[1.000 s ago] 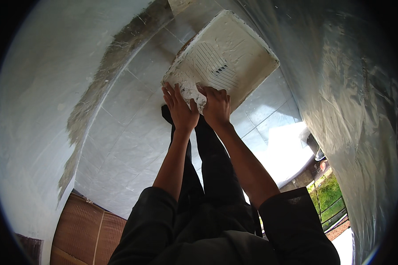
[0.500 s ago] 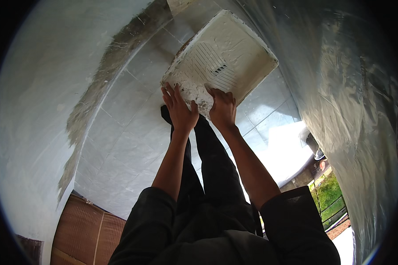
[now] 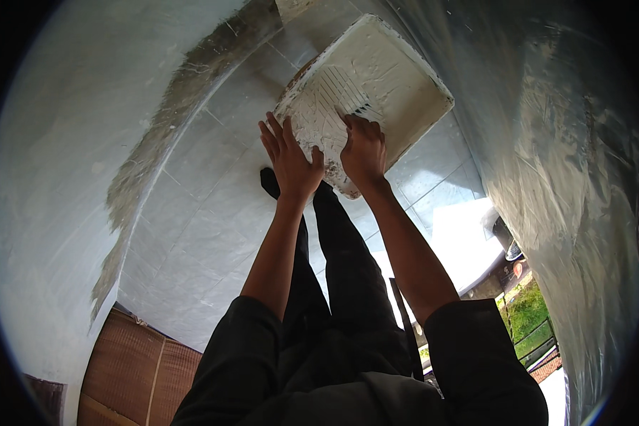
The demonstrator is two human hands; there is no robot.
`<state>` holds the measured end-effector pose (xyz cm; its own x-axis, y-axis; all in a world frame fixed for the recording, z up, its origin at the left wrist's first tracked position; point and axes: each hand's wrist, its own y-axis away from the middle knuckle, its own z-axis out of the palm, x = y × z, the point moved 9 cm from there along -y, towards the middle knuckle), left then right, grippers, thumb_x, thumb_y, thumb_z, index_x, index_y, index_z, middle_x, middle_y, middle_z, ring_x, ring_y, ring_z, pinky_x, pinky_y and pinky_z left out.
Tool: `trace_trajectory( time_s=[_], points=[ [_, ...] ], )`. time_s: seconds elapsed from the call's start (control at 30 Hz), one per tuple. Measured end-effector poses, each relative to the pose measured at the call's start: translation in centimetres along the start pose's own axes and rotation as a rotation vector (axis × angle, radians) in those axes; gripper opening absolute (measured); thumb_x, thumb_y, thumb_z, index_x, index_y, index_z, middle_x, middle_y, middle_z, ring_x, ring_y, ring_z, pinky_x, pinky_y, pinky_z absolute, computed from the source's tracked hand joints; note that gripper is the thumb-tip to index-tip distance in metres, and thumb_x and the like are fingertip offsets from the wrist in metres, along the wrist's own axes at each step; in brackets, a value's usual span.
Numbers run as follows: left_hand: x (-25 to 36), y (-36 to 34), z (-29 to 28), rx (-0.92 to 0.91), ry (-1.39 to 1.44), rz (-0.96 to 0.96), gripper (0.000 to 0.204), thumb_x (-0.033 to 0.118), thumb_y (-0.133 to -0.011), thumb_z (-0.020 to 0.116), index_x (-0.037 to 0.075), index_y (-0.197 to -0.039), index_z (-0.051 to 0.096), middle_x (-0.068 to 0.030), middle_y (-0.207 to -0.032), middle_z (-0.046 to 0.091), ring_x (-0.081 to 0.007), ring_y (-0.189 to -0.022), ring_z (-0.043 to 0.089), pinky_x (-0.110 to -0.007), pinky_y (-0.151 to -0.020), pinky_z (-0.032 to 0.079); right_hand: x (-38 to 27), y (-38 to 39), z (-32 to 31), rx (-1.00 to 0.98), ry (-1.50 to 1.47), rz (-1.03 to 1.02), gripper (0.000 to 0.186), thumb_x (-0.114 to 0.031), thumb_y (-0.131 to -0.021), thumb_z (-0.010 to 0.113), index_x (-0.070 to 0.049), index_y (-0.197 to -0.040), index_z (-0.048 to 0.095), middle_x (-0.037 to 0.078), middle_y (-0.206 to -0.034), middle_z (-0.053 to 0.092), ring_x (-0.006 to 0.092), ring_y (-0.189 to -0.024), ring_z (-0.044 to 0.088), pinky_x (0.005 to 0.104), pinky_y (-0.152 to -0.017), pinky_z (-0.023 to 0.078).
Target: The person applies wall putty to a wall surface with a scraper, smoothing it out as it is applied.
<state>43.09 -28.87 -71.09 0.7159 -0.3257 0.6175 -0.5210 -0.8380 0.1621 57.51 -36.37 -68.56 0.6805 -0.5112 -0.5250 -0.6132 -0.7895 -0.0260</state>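
Observation:
A paint tray (image 3: 408, 78) coated in cream-white paint lies on the floor, turned at an angle beyond my feet. Its ridged part shows parallel lines and a few dark slots. Along the tray's near left edge rests my left hand (image 3: 295, 167), fingers spread and thumb apart. Over the ridged part is my right hand (image 3: 364, 148), its fingers curled and closed; whatever they hold, if anything, is hidden beneath them. Thick, lumpy paint covers the near end of the tray between my two hands.
On the left stands a pale wall (image 3: 71, 184) with a rough grey unpainted band along its foot. Crumpled plastic sheeting (image 3: 568, 213) hangs at the right. Grey tiles (image 3: 199, 206) cover the floor. A brown woven panel (image 3: 131, 362) is at lower left, greenery (image 3: 529, 316) at lower right.
My right hand has moved up and slightly right, farther over the ridged part. My left hand has shifted a little up along the edge. The tray sits slightly farther right in view.

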Motion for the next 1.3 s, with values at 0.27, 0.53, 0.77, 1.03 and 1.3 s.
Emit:
trace_trajectory(
  time_s=[0.27,0.53,0.77,1.03,1.3],
  points=[
    [-2.5,-4.7,-1.2,0.087,-0.039,-0.025,0.087,0.014,-0.086,0.07,-0.003,-0.156,0.022,-0.0328,-0.167,0.013,-0.0508,-0.156,0.006,-0.061,-0.127,0.007,0.4,-9.5,0.8,0.091,0.204,-0.108,0.035,0.001,-0.077,0.065,-0.011,-0.11,0.068,0.006,-0.106,0.07,0.0307,-0.101,0.064,0.0477,-0.086,0.05],
    [-4.1,-5.3,-1.2,0.08,0.203,-0.049,0.068,0.007,-0.096,0.059,-0.006,-0.154,0.026,-0.0354,-0.164,0.018,-0.0517,-0.151,0.025,-0.054,-0.122,0.031,-1.5,-4.1,3.1,0.023,0.275,-0.177,0.039,0.0,-0.074,0.066,-0.011,-0.112,0.067,0.004,-0.104,0.069,0.0293,-0.097,0.063,0.0453,-0.085,0.049],
    [-5.1,-5.9,-2.3,0.102,0.174,-0.05,0.07,0.013,-0.1,0.058,-0.003,-0.157,0.021,-0.0329,-0.163,0.027,-0.0503,-0.148,0.033,-0.052,-0.12,0.035,-1.1,-5.0,1.3,0.044,0.098,-0.148,0.041,0.003,-0.073,0.064,-0.014,-0.11,0.069,0.003,-0.107,0.071,0.0276,-0.098,0.063,0.0454,-0.084,0.048],
    [-6.3,-6.5,-2.8,0.091,0.119,-0.035,0.069,0.019,-0.099,0.066,-0.003,-0.153,0.029,-0.0354,-0.151,0.044,-0.0508,-0.134,0.052,-0.054,-0.109,0.047,-1.8,-4.7,3.0,0.046,0.258,-0.165,0.043,0.001,-0.071,0.068,-0.011,-0.113,0.068,0.003,-0.107,0.069,0.0275,-0.099,0.062,0.0435,-0.084,0.048],
    [-7.6,-5.6,-2.2,0.104,0.227,-0.128,0.056,0.013,-0.101,0.062,0.004,-0.15,0.037,-0.0313,-0.13,0.065,-0.0477,-0.119,0.064,-0.052,-0.097,0.054,-2.5,-1.5,2.2,-0.025,0.135,-0.175,0.049,0.004,-0.071,0.067,-0.014,-0.116,0.07,0.002,-0.107,0.071,0.026,-0.101,0.062,0.0437,-0.086,0.048]
  ],
)
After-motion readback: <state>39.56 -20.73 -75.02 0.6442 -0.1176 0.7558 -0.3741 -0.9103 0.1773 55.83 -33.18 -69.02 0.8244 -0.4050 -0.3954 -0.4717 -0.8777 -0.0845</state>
